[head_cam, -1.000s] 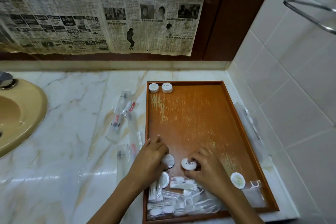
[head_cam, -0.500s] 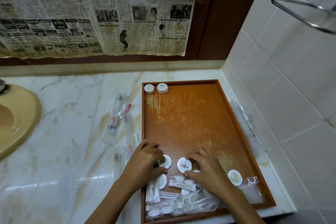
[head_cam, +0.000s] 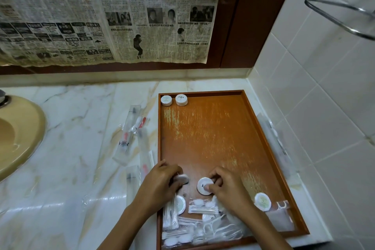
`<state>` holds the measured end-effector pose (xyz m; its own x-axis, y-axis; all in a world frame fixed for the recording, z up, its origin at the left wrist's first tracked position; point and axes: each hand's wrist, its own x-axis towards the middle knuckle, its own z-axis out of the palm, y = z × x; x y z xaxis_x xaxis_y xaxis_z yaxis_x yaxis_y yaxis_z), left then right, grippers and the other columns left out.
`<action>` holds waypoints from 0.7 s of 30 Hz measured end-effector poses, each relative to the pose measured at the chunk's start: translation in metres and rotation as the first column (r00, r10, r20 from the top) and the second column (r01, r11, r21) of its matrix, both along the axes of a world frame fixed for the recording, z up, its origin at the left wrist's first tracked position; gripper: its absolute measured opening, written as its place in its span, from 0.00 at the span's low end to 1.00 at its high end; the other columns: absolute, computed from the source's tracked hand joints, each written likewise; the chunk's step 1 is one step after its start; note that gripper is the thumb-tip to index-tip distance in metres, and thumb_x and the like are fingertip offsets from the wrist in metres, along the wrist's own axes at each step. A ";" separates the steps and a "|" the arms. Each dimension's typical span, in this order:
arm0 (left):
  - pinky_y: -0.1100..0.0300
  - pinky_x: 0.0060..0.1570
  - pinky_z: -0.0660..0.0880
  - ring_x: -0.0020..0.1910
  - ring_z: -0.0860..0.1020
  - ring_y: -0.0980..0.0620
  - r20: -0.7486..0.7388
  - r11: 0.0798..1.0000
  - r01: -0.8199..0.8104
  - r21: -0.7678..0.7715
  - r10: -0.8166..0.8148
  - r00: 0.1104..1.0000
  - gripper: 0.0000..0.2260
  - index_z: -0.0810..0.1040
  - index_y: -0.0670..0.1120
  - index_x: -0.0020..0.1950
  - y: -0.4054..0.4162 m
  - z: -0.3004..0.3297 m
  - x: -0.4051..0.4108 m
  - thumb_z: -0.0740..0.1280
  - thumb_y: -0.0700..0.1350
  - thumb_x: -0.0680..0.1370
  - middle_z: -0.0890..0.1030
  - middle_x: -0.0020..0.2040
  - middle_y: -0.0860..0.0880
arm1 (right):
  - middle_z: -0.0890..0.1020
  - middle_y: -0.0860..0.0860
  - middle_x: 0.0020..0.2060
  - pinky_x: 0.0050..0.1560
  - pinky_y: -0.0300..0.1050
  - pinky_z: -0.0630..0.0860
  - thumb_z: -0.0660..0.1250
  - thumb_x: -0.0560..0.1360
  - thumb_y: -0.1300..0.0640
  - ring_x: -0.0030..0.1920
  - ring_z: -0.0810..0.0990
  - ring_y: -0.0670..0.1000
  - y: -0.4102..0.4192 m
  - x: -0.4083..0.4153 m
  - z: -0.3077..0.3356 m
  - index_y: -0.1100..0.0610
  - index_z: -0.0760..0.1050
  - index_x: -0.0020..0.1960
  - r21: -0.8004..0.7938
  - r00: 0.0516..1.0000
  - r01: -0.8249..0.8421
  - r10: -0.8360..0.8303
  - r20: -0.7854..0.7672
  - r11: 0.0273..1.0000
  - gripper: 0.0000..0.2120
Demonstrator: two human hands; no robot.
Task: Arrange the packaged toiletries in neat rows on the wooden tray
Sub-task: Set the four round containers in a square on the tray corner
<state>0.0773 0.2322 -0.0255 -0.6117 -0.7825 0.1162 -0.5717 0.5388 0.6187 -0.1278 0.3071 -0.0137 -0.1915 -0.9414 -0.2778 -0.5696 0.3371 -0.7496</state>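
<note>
You have bare room across the middle of the wooden tray (head_cam: 213, 138). Two round soap packets (head_cam: 174, 100) block its far left corner; a heap of clear packets (head_cam: 203, 227) crowds the near end. Tiled wall (head_cam: 324, 107) hems the right.

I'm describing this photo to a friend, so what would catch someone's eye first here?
The orange wooden tray on the marble counter by the tiled wall stands out, mostly bare with two round white packets in its far left corner. At its near end the left hand and right hand each grip a round white packet above a jumble of wrapped toiletries. Old newspaper hangs on the wall behind.
</note>
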 end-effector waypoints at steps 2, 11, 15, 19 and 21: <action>0.69 0.51 0.71 0.41 0.76 0.59 -0.127 0.992 -0.047 0.118 0.062 0.990 0.04 0.77 0.51 0.45 0.005 0.004 0.000 0.71 0.48 0.75 0.77 0.39 0.60 | 0.79 0.49 0.37 0.36 0.39 0.76 0.74 0.70 0.62 0.33 0.77 0.44 0.001 0.001 0.001 0.54 0.75 0.42 -0.032 0.995 0.079 -0.077 0.058 0.996 0.09; 0.54 0.45 0.81 0.46 0.83 0.49 -0.428 0.678 -0.162 0.717 0.612 0.664 0.10 0.82 0.47 0.55 0.011 0.032 -0.013 0.65 0.35 0.78 0.84 0.44 0.53 | 0.84 0.60 0.40 0.36 0.44 0.80 0.63 0.76 0.71 0.38 0.84 0.59 0.002 0.010 0.021 0.61 0.75 0.54 0.134 0.668 0.386 -0.376 0.642 0.913 0.09; 0.55 0.35 0.80 0.38 0.82 0.43 -0.408 0.547 -0.073 0.834 0.699 0.587 0.13 0.78 0.47 0.59 0.010 0.040 -0.014 0.65 0.33 0.78 0.84 0.40 0.49 | 0.85 0.61 0.39 0.37 0.44 0.81 0.63 0.78 0.68 0.39 0.84 0.59 0.002 0.017 0.032 0.65 0.73 0.54 0.161 0.598 0.409 -0.397 0.696 0.898 0.05; 0.55 0.35 0.78 0.39 0.79 0.45 -0.366 0.433 -0.028 0.901 0.793 0.488 0.15 0.77 0.43 0.57 0.006 0.038 -0.013 0.70 0.31 0.73 0.83 0.47 0.41 | 0.84 0.63 0.42 0.44 0.48 0.81 0.63 0.78 0.68 0.42 0.84 0.60 0.000 0.021 0.034 0.67 0.72 0.55 0.177 0.550 0.407 -0.396 0.736 0.896 0.07; 0.50 0.44 0.75 0.41 0.79 0.45 -0.354 0.423 -0.029 0.906 0.791 0.499 0.15 0.78 0.40 0.56 0.006 0.036 -0.012 0.71 0.32 0.71 0.83 0.48 0.39 | 0.84 0.62 0.44 0.45 0.48 0.82 0.63 0.77 0.68 0.43 0.84 0.60 -0.001 0.023 0.035 0.65 0.73 0.56 0.174 0.533 0.405 -0.386 0.753 0.898 0.08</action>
